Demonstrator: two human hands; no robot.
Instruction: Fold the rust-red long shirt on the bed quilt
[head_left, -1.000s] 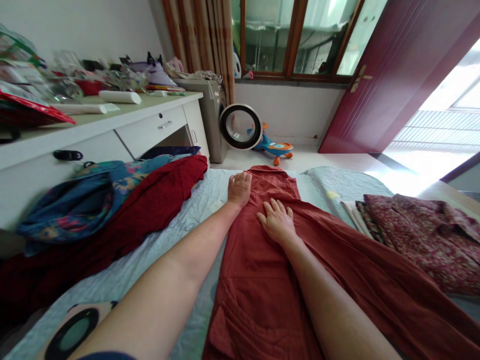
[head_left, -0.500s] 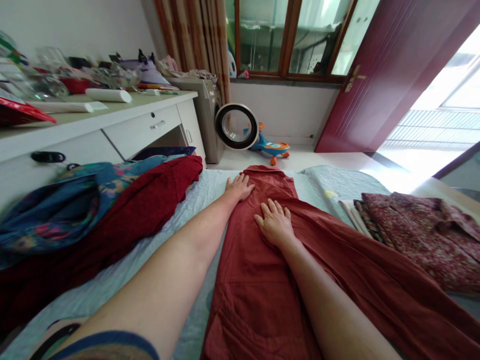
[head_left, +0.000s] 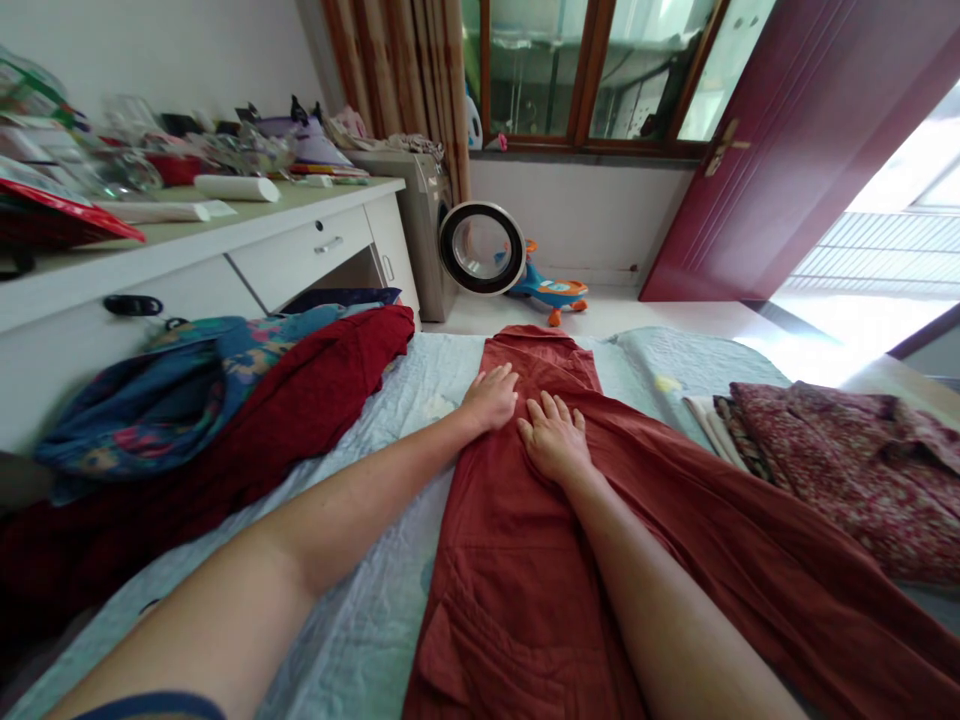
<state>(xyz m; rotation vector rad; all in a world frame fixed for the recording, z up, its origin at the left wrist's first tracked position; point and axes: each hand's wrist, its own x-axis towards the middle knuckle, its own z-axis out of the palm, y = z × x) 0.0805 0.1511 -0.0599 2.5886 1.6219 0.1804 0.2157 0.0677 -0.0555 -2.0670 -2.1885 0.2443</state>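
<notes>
A pair of rust-red trousers [head_left: 517,520] lies spread on the pale blue bed cover [head_left: 360,520], waistband at the far end and one leg slanting off to the right. My left hand [head_left: 491,397] rests on the cloth near its left edge, below the waistband, fingers extended and close together. Just right of it and a little nearer, my right hand [head_left: 556,437] lies flat on the trousers with its fingers spread. Neither hand grips the fabric. The forearm hides part of the trousers on the right.
Dark red cloth [head_left: 300,420] and a blue floral garment [head_left: 202,390] are heaped at left, beside a cluttered white desk [head_left: 292,250]. Folded patterned clothes [head_left: 847,460] lie at right. Beyond the bed are a washing machine with its round door [head_left: 517,250] open and a ride-on toy [head_left: 551,290].
My left hand has slid slightly nearer and to the right along the trousers, towards my right hand. The right hand keeps its place on the cloth. The view has shifted slightly.
</notes>
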